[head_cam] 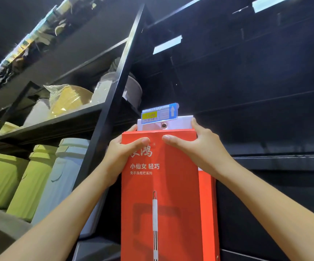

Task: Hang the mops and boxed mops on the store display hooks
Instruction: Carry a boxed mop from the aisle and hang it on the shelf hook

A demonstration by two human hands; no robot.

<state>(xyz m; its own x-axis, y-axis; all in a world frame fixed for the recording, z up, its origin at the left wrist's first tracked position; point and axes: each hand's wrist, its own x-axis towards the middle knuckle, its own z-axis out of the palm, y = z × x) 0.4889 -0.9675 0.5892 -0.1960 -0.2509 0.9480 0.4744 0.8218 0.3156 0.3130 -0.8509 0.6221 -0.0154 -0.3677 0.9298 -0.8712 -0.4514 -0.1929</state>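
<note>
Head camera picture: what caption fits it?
Left hand and right hand hold a red boxed mop up by the price tag.

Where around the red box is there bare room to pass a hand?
Free: dark back panel right of the red box, under the white label strips. Crowded: shelves left of the black upright, packed with canisters and wrapped bowls.

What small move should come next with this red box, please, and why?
Probably push the red box gently back and ease the grip to test whether it hangs. Its white tab sits behind the price tag with the ringed hole just below it; left hand and right hand hold the box's top corners.
</note>
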